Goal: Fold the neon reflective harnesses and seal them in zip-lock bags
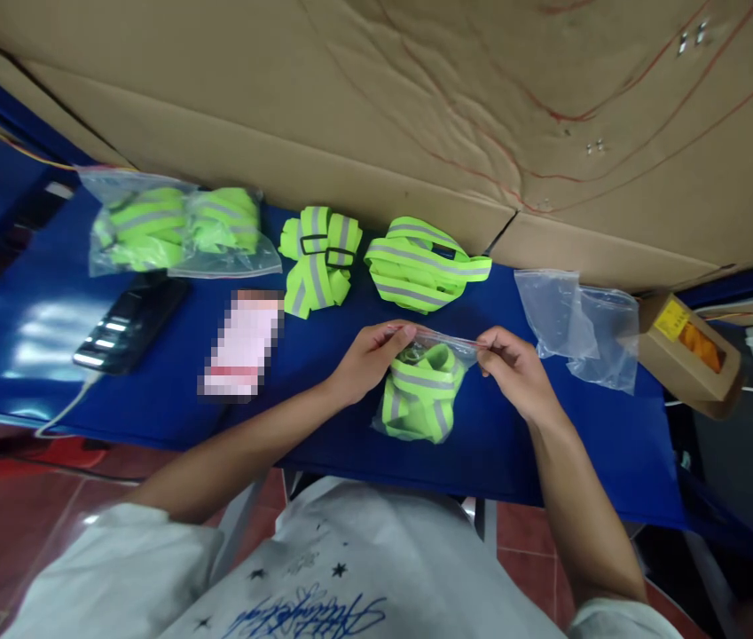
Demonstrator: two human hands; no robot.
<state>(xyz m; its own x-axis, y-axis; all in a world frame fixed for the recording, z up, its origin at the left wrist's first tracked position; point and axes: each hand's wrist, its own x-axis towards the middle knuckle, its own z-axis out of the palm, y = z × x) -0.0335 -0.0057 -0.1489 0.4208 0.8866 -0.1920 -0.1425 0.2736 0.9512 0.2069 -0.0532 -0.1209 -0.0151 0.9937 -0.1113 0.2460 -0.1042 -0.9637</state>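
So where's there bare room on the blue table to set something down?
Bare blue table shows in front of the clear bags, right of the right forearm, and at front left, between the black device, pixelated item and edge. Crowded: along the cardboard, with bagged straps and loose straps, and between the left hand and right hand, holding a filled bag.

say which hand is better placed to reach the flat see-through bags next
Probably the right hand: it is nearer the flat see-through bags, which lie on its outer side. The left hand is farther off, though both hands hold the top of the filled bag.
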